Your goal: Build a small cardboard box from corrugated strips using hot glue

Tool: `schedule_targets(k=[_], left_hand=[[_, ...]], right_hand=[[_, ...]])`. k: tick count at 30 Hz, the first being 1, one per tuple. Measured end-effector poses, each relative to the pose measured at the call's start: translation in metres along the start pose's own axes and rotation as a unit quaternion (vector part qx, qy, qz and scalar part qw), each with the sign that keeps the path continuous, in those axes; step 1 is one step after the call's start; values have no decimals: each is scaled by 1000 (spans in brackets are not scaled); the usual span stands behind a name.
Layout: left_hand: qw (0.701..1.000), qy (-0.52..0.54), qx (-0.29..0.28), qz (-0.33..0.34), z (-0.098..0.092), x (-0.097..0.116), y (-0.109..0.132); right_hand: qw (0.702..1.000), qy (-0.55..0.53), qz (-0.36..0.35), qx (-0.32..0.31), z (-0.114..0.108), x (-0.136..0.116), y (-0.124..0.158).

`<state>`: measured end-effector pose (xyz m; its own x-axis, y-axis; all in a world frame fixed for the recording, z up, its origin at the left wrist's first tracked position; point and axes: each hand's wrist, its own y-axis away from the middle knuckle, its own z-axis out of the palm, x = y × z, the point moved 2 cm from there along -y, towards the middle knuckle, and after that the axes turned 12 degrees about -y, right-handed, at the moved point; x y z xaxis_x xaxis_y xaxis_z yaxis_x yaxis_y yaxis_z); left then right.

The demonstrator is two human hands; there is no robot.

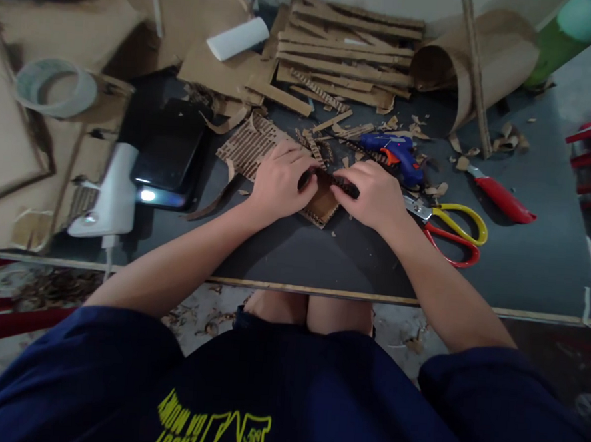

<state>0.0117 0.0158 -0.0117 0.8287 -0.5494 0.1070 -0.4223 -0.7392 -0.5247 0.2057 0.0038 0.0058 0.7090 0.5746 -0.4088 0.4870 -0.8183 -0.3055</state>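
Between my hands, on the dark tabletop, is a small brown cardboard piece (322, 206) with a corrugated strip along its edge. My left hand (284, 180) has thumb and fingers closed on its left side. From the right, my right hand (370, 192) pinches the far right edge, where a dark corrugated strip shows; the fingertips are partly hidden. A sheet of exposed corrugated cardboard (250, 141) lies behind my left hand. Beyond my right hand rests a blue hot glue gun (397, 154). Scissors (445, 230) with yellow and red handles lie beside my right wrist.
Stacked cardboard strips (350, 51) and a rolled cardboard tube (485, 66) stand at the back. A red-handled knife (504, 197) is at right. Leftward are a tape roll (56, 88), a black device (167, 153) with a light, and a white power strip (109, 193). Scraps lie around.
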Motion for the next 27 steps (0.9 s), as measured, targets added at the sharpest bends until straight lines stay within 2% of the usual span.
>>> schedule_targets(k=[5,9,15,19,22,27], left_hand=[[999,35,-2,-23,1,0,-2],[993,106,10,-44,0,-8,-5],[990,140,6,20,1,-6,-9],[989,144,17,20,2,-2,-11],[991,133,23,20,2,-2,-12],[988,146,35,31,4,-4,-10]], right_hand=[[1000,-11,19,8,2,1,-1],[999,1,-40,31,-3,0,0],[991,8,-115,72,-8,1,3],[984,8,-144,100,-8,3,3],[985,2,-139,101,-8,3,3],[993,-25,-80,82,-7,1,4]])
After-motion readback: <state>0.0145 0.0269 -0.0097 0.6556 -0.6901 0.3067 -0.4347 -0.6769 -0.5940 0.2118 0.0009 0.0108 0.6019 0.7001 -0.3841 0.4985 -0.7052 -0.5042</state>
